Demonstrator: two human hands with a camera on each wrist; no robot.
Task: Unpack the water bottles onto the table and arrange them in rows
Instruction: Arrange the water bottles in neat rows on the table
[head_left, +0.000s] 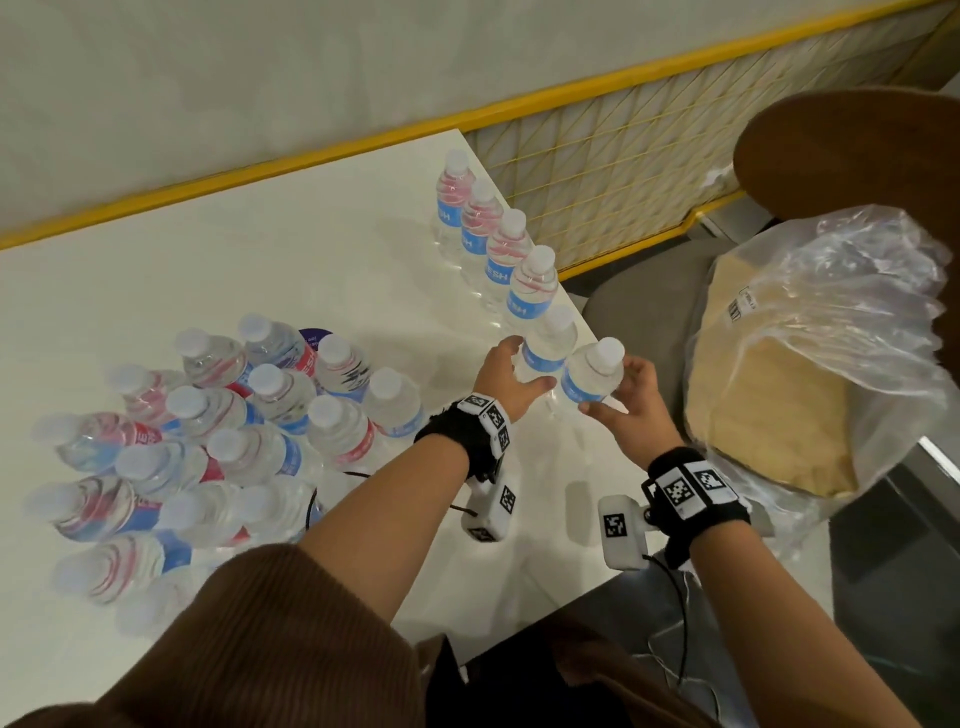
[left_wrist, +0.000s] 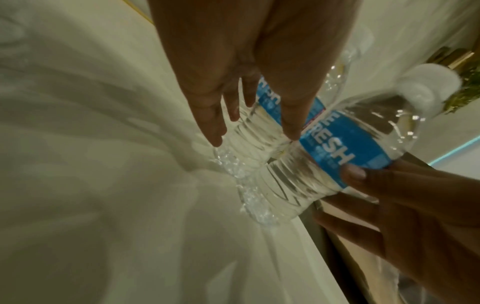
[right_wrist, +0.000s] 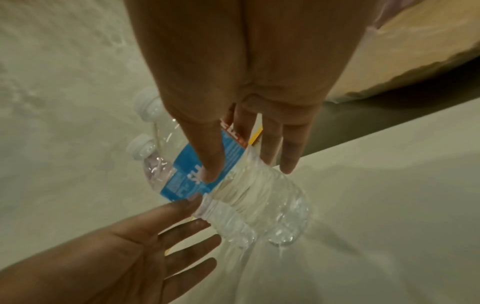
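A row of upright water bottles (head_left: 498, 244) with blue labels runs along the right edge of the white table (head_left: 311, 249). My right hand (head_left: 608, 387) grips the nearest bottle (head_left: 592, 376) of that row, thumb on its label (right_wrist: 182, 181) and fingers behind, base at the table top. My left hand (head_left: 519, 366) has straight fingers set on either side of the bottle beside it (head_left: 545, 345). In the left wrist view its fingers (left_wrist: 213, 131) lie along that bottle's ribbed body (left_wrist: 259, 142). A loose cluster of bottles (head_left: 249, 431) stands at the left.
The table's right edge (head_left: 597, 332) passes just beside the row. Beyond it a clear plastic bag holding cardboard (head_left: 805, 338) sits on a brown chair (head_left: 852, 150). A yellow-framed mesh panel (head_left: 597, 156) lines the back. White table surface lies between the cluster and the row.
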